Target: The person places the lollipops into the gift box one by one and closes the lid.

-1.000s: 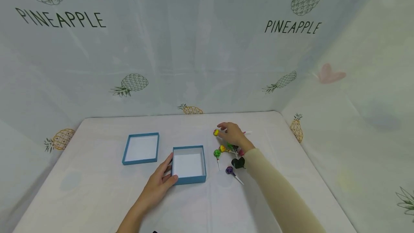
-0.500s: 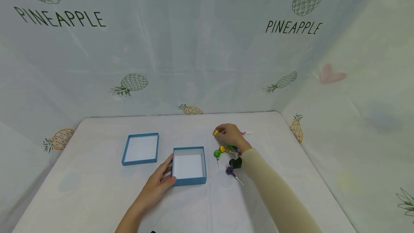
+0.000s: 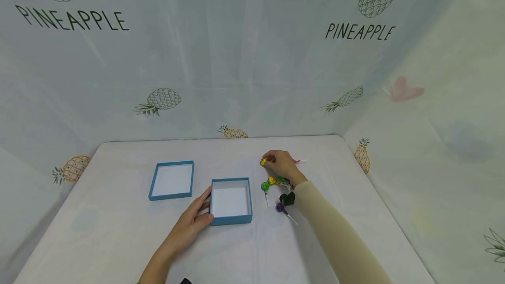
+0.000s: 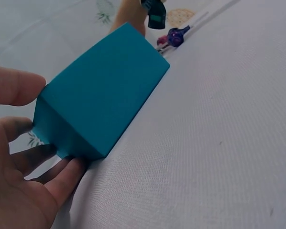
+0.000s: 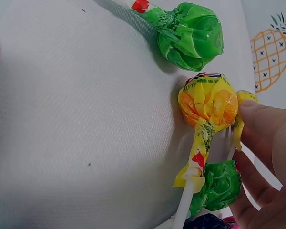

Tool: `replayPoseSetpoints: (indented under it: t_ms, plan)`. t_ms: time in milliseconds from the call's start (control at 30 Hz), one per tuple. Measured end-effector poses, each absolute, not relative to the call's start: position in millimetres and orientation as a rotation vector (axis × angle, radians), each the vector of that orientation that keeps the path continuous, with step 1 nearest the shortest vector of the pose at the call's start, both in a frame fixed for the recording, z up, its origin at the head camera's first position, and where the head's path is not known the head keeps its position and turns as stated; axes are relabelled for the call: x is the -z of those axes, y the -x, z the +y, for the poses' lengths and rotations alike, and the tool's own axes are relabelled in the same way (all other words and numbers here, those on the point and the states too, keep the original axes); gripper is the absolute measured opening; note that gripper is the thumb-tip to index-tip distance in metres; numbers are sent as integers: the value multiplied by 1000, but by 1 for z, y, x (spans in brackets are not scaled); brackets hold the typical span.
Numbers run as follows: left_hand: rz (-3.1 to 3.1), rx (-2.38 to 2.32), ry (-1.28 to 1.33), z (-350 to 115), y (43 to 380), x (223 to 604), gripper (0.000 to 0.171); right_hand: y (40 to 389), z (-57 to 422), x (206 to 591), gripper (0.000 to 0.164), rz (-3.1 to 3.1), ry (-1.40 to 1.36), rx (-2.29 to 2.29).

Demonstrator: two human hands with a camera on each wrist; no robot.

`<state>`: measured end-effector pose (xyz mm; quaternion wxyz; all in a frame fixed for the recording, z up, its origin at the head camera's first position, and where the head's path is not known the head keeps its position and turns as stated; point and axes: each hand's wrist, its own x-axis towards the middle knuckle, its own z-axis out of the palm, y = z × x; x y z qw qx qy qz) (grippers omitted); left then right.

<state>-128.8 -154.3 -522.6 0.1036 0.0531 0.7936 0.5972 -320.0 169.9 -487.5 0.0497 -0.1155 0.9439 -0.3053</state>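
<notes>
Against the left wall and near corner of an uncovered blue box (image 3: 231, 220), my left hand (image 3: 187, 227) holds on with its thumb and fingers. In the left wrist view the thumb meets the box's upper edge, while the fingers curve along the side. My right hand (image 3: 281, 163) pinches a yellow lollipop (image 3: 263, 162) at the far side of a loose group. In the right wrist view a second yellow lollipop (image 5: 209, 105) partly covers the pinched one. A green lollipop (image 3: 265, 186) and a purple lollipop (image 3: 280, 207) lie between the box and my right sleeve.
A shallow blue-rimmed lid (image 3: 171, 197) lies inside up at the left. Another green lollipop (image 5: 222, 186) sits below the right fingers. A black object (image 3: 287, 199) shows beside the right cuff. Pineapple-print cloth (image 3: 252, 78) stands behind the table's far edge.
My right hand's fingers have come together on the yellow lollipop and lowered slightly. The left thumb has slid a little left along the box's near corner.
</notes>
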Motion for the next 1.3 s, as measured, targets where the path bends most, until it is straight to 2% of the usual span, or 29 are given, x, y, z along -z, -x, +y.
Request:
replayPoseSetpoints:
  t_ms: [267,733,1300]
  plan:
    - [2329,-1765,-156,-156,129,523,70,320,169,489,31,2873,341,888]
    - [2325,-1769,-156,-155,128,525,70,319,171,482,23,2878,444,857]
    - [2329,-1768,-136,-155,129,524,70,278,136,419,24,2914,718,839]
